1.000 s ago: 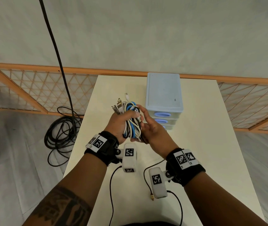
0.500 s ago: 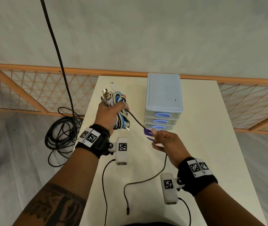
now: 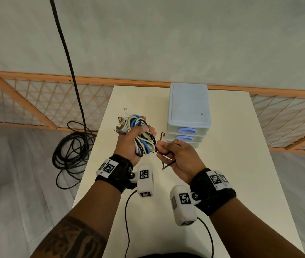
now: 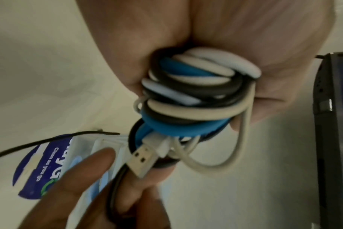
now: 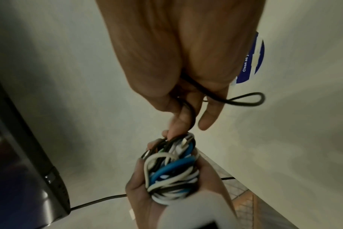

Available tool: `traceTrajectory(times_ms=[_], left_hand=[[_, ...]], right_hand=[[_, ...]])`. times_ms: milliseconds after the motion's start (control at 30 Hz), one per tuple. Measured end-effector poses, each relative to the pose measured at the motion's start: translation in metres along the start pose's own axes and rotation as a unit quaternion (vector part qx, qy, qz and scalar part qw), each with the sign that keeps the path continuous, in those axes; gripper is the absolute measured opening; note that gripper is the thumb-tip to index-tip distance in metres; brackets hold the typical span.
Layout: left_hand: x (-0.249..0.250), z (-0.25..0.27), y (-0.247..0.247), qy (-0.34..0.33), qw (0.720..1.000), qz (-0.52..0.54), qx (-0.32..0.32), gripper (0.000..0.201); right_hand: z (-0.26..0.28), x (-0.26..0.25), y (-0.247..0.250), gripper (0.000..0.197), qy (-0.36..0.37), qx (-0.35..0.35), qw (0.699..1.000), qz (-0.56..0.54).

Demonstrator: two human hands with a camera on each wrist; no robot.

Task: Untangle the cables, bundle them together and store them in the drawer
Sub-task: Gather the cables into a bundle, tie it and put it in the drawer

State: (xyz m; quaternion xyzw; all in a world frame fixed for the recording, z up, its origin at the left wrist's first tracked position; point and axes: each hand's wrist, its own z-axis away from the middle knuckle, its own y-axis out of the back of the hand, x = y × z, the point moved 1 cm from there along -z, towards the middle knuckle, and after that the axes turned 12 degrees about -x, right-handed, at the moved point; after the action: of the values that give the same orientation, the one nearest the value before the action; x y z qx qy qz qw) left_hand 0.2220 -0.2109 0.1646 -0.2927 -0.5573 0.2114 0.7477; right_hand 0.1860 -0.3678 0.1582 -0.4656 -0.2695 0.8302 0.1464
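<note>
My left hand (image 3: 138, 136) grips a coiled cable bundle (image 3: 143, 144) of white, blue and black cables above the table, with plugs sticking out of its top. In the left wrist view the cable bundle (image 4: 196, 99) fills the palm and a white USB plug (image 4: 144, 160) hangs from it. Just right of the bundle, my right hand (image 3: 166, 150) pinches a thin black cable (image 3: 168, 163) that runs out of the bundle and loops below the palm. The same black cable (image 5: 243, 100) loops past the fingers in the right wrist view. The light blue drawer unit (image 3: 188, 101) stands behind, drawers closed.
The cream table (image 3: 231, 164) extends to the right and toward me. Black wrist-camera leads (image 3: 127, 220) trail over its near part. A coil of thick black cable (image 3: 71, 146) lies on the floor to the left. A wooden lattice screen (image 3: 36, 101) stands behind the table.
The hands were apart with the black cable stretched between them. The right hand has come back beside the bundle, gathering that cable into a loop; the left hand has come lower and nearer.
</note>
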Motion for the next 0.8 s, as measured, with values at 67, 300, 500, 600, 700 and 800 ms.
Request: traceTrajectory(times_ms=[67, 300, 500, 600, 700, 800], left_hand=[[-0.002, 0.003, 0.0, 0.019, 0.998, 0.038, -0.04, 0.034], [-0.002, 0.018, -0.014, 0.129, 0.964, 0.037, -0.228, 0.044], [0.008, 0.011, -0.003, 0.097, 0.984, -0.084, -0.12, 0.041], [0.011, 0.006, 0.006, 0.075, 0.983, -0.153, -0.064, 0.048], [0.009, 0.004, 0.01, 0.057, 0.974, -0.216, -0.038, 0.04], [0.003, 0.003, 0.012, 0.031, 0.963, -0.268, -0.016, 0.028]], right_hand=[[-0.001, 0.001, 0.002, 0.013, -0.023, 0.002, 1.0, 0.005], [0.002, 0.014, -0.004, 0.026, -0.07, -0.007, 0.996, 0.063], [0.007, -0.006, 0.006, 0.023, -0.072, -0.028, 0.996, 0.049], [0.012, -0.011, 0.004, 0.019, -0.092, -0.094, 0.991, -0.028], [0.012, -0.01, 0.001, 0.023, -0.087, -0.118, 0.989, -0.015], [0.009, -0.008, -0.003, 0.022, -0.073, -0.103, 0.991, 0.05]])
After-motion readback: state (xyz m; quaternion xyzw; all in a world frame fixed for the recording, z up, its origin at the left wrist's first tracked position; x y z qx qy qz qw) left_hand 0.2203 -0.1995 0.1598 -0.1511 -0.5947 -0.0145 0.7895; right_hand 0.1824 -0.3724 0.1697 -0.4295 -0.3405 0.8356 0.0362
